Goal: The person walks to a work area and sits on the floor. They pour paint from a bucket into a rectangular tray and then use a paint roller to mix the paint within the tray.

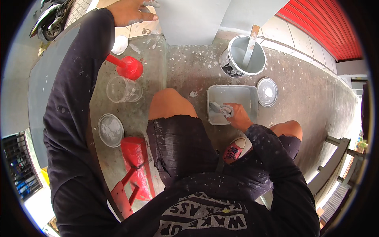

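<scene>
Outdoor painting site: concrete ledge beside a building wall

Paint-spattered concrete floor [300, 91]; open paint bucket [242, 55] of grey paint with a stirring stick [251, 39] standing in it; shallow grey paint tray [233, 103]; two round lids [267, 91] lying loose; clear plastic cup [123, 89]; red funnel [127, 66]; red metal frame [134, 173]; grey painted wall [189, 17]; red corrugated shutter [327, 27]; tiled pavement and a parked motorbike [51, 17] below; metal railing [335, 158] at the edge; the person's dark clothes flecked with paint
</scene>
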Action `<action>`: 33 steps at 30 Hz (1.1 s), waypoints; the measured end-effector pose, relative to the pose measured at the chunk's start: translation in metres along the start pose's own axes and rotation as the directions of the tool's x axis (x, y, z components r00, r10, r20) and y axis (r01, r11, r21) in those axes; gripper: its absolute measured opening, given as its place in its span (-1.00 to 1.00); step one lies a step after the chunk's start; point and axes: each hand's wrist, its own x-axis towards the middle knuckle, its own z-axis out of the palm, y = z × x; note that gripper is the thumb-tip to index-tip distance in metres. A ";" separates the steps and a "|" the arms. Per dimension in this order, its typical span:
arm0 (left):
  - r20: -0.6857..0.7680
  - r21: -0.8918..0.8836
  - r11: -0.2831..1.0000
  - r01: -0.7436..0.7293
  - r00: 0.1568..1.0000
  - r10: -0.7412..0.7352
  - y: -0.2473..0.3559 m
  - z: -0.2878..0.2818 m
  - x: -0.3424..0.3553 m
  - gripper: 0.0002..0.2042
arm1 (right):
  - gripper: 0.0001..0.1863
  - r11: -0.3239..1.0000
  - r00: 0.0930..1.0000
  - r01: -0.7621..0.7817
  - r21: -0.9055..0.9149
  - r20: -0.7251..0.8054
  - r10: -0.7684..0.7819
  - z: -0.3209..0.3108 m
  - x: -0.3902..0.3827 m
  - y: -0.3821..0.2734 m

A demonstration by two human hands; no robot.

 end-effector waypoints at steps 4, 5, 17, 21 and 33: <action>-0.006 0.057 0.998 0.025 1.000 -0.025 0.005 0.000 0.000 -0.40 | -0.48 0.993 0.995 0.041 -0.115 -0.089 -0.051 0.010 -0.007 0.000; 0.007 0.062 0.998 0.013 1.000 -0.013 0.004 -0.002 0.001 -0.39 | -0.48 0.987 0.990 0.048 -0.154 -0.123 -0.067 0.013 -0.007 0.003; 0.022 0.143 0.981 -0.134 0.991 0.133 0.014 -0.015 -0.008 -0.46 | -0.45 0.937 0.939 -0.234 -0.259 -0.311 0.148 -0.006 0.021 0.049; 0.021 0.136 0.979 -0.152 0.988 0.151 0.016 -0.015 -0.008 -0.45 | -0.42 0.880 0.887 -0.384 -0.279 -0.375 0.268 -0.027 0.016 0.068; 0.023 0.147 0.980 -0.133 0.991 0.131 0.014 -0.015 -0.009 -0.41 | -0.40 0.904 0.974 -0.157 -0.397 -0.211 0.077 -0.026 0.024 0.044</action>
